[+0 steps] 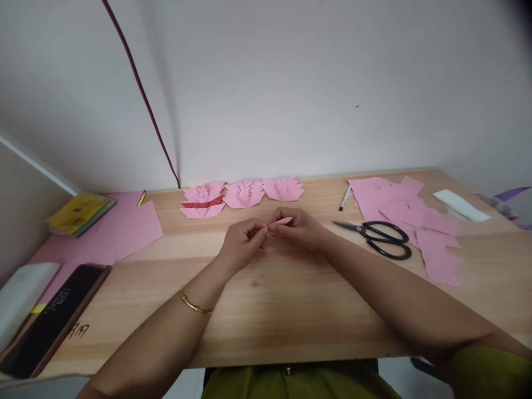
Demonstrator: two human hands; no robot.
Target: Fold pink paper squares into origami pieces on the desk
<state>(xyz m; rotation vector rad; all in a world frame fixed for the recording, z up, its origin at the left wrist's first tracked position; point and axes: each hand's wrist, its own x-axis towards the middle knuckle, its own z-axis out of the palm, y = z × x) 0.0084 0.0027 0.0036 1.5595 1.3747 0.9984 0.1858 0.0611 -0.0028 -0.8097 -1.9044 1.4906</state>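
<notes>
Between my two hands, over the middle of the table, is a small folded piece of pink paper (284, 221). My left hand (246, 242) pinches its left end between thumb and fingers. On the other side, my right hand (300, 228) is closed on it too, thumb in front and fingers behind. Most of the paper is hidden by the fingers; a narrow pointed edge shows. Just beyond the hands lie several cut pink paper shapes (244, 194) with jagged edges, and one has a red strip (202, 202) across it.
Black-handled scissors (384, 238), a pen (344, 197) and pink paper scraps (440, 257) lie to the right, near a white strip (461, 205). Left are pink sheets (139, 233), a yellow packet (78, 215) and a phone (56, 321). A wall (291, 88) stands behind the wooden table (291, 316).
</notes>
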